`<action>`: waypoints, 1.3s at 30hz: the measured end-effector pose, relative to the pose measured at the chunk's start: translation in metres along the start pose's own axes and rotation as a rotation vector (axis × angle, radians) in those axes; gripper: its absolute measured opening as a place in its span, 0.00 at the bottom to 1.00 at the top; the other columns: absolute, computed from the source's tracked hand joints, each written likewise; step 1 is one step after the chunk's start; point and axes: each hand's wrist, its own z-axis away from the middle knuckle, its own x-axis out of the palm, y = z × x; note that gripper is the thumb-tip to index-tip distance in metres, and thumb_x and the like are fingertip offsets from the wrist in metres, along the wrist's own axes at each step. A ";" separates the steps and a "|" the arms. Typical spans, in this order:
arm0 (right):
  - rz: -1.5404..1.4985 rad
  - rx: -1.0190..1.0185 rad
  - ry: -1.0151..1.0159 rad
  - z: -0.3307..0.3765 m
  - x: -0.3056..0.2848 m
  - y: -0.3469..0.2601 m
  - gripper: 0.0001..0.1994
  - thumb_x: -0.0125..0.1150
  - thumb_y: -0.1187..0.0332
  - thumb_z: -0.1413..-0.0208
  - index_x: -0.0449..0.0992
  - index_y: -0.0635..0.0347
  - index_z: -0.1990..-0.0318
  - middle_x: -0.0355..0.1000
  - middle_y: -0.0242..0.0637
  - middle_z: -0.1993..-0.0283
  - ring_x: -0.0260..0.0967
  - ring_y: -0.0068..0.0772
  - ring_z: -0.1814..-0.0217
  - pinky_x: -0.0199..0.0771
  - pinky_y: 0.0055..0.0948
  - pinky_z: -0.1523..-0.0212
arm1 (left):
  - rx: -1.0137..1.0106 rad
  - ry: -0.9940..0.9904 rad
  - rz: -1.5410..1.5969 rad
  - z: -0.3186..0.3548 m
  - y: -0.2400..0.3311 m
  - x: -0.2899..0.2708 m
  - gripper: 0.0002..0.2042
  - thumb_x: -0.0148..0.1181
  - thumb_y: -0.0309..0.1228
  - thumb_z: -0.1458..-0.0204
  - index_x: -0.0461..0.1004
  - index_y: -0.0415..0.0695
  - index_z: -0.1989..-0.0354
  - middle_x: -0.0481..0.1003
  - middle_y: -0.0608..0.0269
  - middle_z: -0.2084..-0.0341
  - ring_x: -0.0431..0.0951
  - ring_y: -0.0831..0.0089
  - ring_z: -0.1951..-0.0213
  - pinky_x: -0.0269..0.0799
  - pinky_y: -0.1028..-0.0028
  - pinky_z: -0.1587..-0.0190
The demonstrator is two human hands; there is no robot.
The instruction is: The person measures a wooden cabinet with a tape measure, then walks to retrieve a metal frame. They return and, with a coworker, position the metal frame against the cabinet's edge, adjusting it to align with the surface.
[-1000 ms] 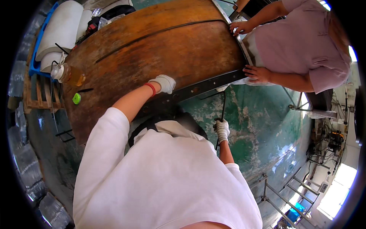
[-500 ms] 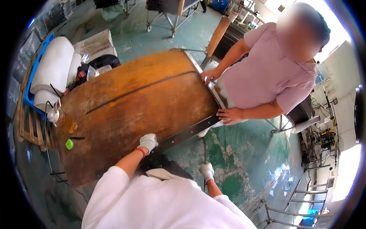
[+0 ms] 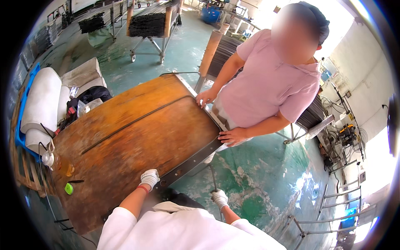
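Note:
My left hand [image 3: 149, 178], in a white knit glove, rests with curled fingers at the near edge of a worn brown wooden tabletop [image 3: 137, 154]; whether anything is inside them is hidden. Beside it a dark metal edge strip [image 3: 189, 161] with holes runs to the right corner. My right hand [image 3: 219, 198], gloved too, is closed around a thin dark rod [image 3: 213, 175] that rises toward the table's underside near that corner. Along the board lies a long thin dark strip [image 3: 133, 121]. Across the right end, a person in a pink shirt rests a hand [image 3: 234, 136] on the corner and another on the end's metal strip [image 3: 184, 84].
On the table's left are a bottle of amber liquid [image 3: 62, 166] and a green tape measure [image 3: 68, 188]. White rolls [image 3: 41, 100] lie beyond it on a pallet. Wheeled racks [image 3: 150, 25] stand at the back. A metal frame [image 3: 321, 227] stands at the lower right.
The whole view has shifted, so table and person appear farther left and lower. My hands keep nearly the same pose, and the person's hands stay on the table's right end.

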 end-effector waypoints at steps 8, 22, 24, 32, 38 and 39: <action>0.074 -0.063 0.008 -0.004 0.004 0.004 0.10 0.49 0.69 0.49 0.77 0.54 0.63 0.72 0.36 0.81 0.67 0.27 0.82 0.68 0.26 0.78 | -0.104 -0.016 -0.060 -0.005 0.000 0.002 0.12 0.68 0.37 0.65 0.78 0.50 0.70 0.77 0.59 0.67 0.76 0.61 0.61 0.72 0.66 0.59; 0.204 0.004 0.069 -0.005 0.022 -0.003 0.13 0.50 0.56 0.54 0.79 0.46 0.66 0.75 0.34 0.74 0.74 0.34 0.67 0.71 0.29 0.63 | -0.064 0.095 -0.254 -0.004 0.008 -0.006 0.14 0.68 0.40 0.68 0.79 0.49 0.71 0.77 0.59 0.70 0.78 0.64 0.63 0.73 0.68 0.63; 0.231 0.026 0.047 0.029 0.006 -0.037 0.16 0.49 0.55 0.53 0.77 0.50 0.63 0.75 0.39 0.72 0.74 0.39 0.63 0.70 0.32 0.61 | -0.046 0.188 -0.345 -0.006 0.011 -0.001 0.13 0.69 0.39 0.70 0.79 0.52 0.72 0.78 0.62 0.70 0.78 0.68 0.64 0.73 0.70 0.64; 0.062 -0.002 0.094 -0.005 0.013 0.008 0.12 0.49 0.58 0.52 0.77 0.46 0.63 0.75 0.37 0.74 0.73 0.36 0.70 0.70 0.32 0.66 | 0.509 0.187 -0.139 -0.009 0.140 -0.025 0.24 0.50 0.32 0.55 0.61 0.48 0.45 0.74 0.50 0.64 0.75 0.57 0.61 0.68 0.60 0.58; 0.019 -0.112 0.107 -0.013 0.011 0.005 0.10 0.48 0.68 0.51 0.76 0.56 0.64 0.71 0.36 0.81 0.68 0.27 0.83 0.68 0.25 0.81 | 0.545 0.092 -0.119 0.020 0.226 -0.067 0.30 0.49 0.33 0.54 0.51 0.53 0.38 0.73 0.50 0.59 0.73 0.56 0.57 0.66 0.62 0.54; 0.018 -0.122 0.124 -0.019 0.012 0.013 0.10 0.48 0.68 0.51 0.75 0.56 0.64 0.71 0.35 0.81 0.67 0.27 0.84 0.68 0.25 0.81 | 0.538 0.047 -0.124 0.025 0.229 -0.067 0.31 0.49 0.34 0.54 0.51 0.53 0.38 0.73 0.50 0.59 0.73 0.56 0.56 0.66 0.62 0.53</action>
